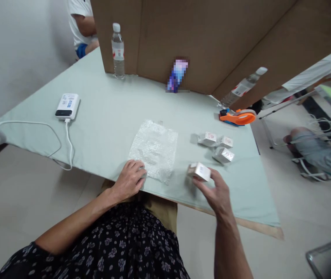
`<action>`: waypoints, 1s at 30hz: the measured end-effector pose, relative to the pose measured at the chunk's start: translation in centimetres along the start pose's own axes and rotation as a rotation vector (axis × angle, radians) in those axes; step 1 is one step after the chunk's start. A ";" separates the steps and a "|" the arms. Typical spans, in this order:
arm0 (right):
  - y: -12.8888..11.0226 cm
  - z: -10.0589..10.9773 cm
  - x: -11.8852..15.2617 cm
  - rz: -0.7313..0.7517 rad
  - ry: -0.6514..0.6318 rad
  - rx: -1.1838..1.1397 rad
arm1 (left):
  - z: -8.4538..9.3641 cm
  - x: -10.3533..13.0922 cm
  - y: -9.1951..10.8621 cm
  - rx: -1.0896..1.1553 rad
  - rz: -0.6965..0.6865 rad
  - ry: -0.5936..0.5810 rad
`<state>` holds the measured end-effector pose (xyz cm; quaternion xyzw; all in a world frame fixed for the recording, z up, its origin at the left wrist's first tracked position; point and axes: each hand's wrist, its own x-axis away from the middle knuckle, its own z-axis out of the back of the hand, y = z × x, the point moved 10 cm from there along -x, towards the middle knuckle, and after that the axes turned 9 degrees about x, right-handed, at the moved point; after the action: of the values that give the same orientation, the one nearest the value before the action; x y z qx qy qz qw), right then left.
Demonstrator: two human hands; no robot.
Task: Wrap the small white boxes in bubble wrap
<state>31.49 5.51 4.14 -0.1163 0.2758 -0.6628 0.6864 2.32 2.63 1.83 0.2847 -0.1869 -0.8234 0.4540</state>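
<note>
A clear sheet of bubble wrap (pixel 156 149) lies flat on the table in front of me. My left hand (pixel 130 176) is at its near left corner, fingers curled together over the edge; the fingertips are partly hidden. In my right hand (pixel 216 190) is a small white box (pixel 200 171), gripped between thumb and fingers and slightly blurred, to the right of the wrap. Beyond it stand three similar small boxes close together: one on the left (pixel 207 138), one at the back right (pixel 226 142) and one nearer (pixel 224 155).
An orange tape dispenser (pixel 238 116) sits at the right, near a tilted water bottle (pixel 242 88). Another bottle (pixel 118 54) stands before the cardboard panel (pixel 183 38), where a pixelated patch (pixel 177 75) shows. A white power bank (pixel 68 105) with a cable lies left. Other people are nearby.
</note>
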 end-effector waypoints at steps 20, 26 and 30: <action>-10.7 -13.0 -4.7 0.405 -0.103 0.094 | 0.1 0.5 -0.3 0.102 0.045 0.026; -10.5 -13.2 -5.1 0.404 -0.132 0.067 | 0.0 0.2 -0.4 0.099 0.043 -0.033; -10.6 -13.0 -5.0 0.407 -0.130 0.045 | 0.1 0.0 -0.2 0.071 0.013 -0.075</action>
<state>15.76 12.04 0.09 -0.0854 0.2337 -0.5075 0.8250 2.13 2.71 1.84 0.2683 -0.2348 -0.8234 0.4414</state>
